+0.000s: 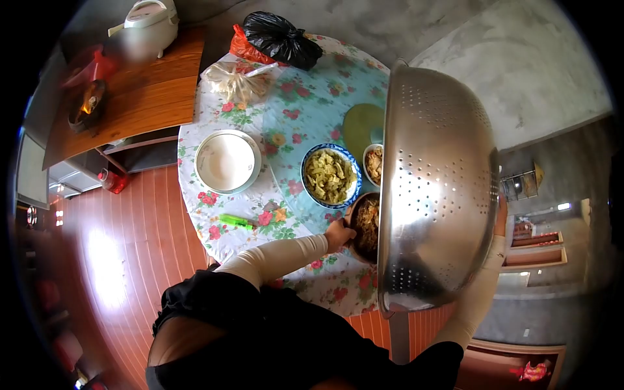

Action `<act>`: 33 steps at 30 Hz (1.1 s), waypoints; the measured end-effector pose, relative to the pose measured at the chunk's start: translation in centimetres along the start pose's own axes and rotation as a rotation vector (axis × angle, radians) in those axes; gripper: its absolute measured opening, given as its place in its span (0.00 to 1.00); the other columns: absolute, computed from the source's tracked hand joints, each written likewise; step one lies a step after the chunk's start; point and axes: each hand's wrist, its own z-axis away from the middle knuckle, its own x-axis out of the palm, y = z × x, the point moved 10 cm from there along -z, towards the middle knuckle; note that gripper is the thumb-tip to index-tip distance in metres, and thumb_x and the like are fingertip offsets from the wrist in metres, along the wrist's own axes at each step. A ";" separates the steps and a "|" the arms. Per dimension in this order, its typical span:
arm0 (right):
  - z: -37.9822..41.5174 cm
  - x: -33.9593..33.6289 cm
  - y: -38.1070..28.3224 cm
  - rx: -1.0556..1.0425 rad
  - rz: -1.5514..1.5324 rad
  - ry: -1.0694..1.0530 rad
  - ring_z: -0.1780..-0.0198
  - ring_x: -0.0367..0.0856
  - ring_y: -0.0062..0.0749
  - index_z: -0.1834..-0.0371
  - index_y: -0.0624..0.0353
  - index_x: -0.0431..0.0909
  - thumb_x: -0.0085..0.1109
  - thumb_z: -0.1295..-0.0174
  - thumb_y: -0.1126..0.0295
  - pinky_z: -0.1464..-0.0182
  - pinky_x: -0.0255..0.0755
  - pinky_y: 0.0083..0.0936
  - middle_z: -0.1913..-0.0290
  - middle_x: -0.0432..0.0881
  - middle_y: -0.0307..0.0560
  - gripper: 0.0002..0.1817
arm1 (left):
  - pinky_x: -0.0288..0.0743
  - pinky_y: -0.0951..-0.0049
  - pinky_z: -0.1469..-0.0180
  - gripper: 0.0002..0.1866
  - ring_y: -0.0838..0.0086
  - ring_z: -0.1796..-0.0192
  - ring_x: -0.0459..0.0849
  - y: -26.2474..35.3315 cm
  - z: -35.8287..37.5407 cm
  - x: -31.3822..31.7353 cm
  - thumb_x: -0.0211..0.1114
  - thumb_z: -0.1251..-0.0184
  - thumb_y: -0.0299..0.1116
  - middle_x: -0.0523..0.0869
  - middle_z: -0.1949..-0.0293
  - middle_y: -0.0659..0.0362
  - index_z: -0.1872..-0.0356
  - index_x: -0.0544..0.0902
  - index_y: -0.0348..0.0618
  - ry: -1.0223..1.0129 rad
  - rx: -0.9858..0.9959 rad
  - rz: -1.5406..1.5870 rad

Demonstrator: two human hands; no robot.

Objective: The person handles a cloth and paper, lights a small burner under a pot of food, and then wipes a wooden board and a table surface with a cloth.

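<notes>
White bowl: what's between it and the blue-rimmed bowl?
Nothing stands between the white bowl and the blue-rimmed bowl: the head view shows only flowered tablecloth and part of the see-through teal covering.

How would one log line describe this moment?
left hand: gripping brown bowl | right hand: holding metal colander sideways | blue-rimmed bowl: beside brown bowl, food inside

It was a home dining area: a table [292, 221] with a flowered cloth bore 3 dishes of food [330, 175], a rice cooker [148, 29] sat on a wooden counter [140, 91], and reddish boards [153, 227] covered the floor.
</notes>
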 end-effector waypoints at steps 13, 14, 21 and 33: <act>-3.7 9.2 -4.5 -0.091 0.507 0.031 0.53 0.70 0.57 0.60 0.67 0.73 0.41 0.44 0.42 0.52 0.63 0.38 0.60 0.75 0.65 0.33 | 0.72 0.76 0.79 0.13 0.73 0.80 0.75 3.1 16.5 -8.4 0.60 0.57 0.22 0.77 0.77 0.57 0.65 0.76 0.34 0.051 -0.231 -0.082; -3.9 9.9 -4.8 -0.108 0.544 0.043 0.53 0.70 0.58 0.60 0.69 0.73 0.39 0.45 0.41 0.51 0.62 0.39 0.59 0.74 0.67 0.35 | 0.72 0.76 0.79 0.13 0.73 0.80 0.75 2.8 17.2 -9.3 0.60 0.57 0.22 0.77 0.77 0.57 0.65 0.76 0.34 0.063 -0.223 -0.081; -4.6 14.5 -5.6 -0.078 0.656 0.091 0.48 0.69 0.56 0.53 0.69 0.70 0.38 0.48 0.37 0.48 0.62 0.39 0.52 0.73 0.64 0.40 | 0.77 0.72 0.67 0.18 0.69 0.67 0.80 3.5 22.7 -13.1 0.57 0.54 0.20 0.80 0.66 0.55 0.57 0.74 0.35 0.141 -0.119 0.068; -5.7 22.2 -5.0 0.014 0.803 0.067 0.51 0.73 0.52 0.56 0.64 0.73 0.41 0.51 0.36 0.52 0.67 0.42 0.54 0.75 0.59 0.38 | 0.79 0.67 0.60 0.24 0.63 0.56 0.78 4.9 31.5 -18.4 0.50 0.52 0.15 0.76 0.55 0.51 0.48 0.67 0.33 0.333 0.058 0.344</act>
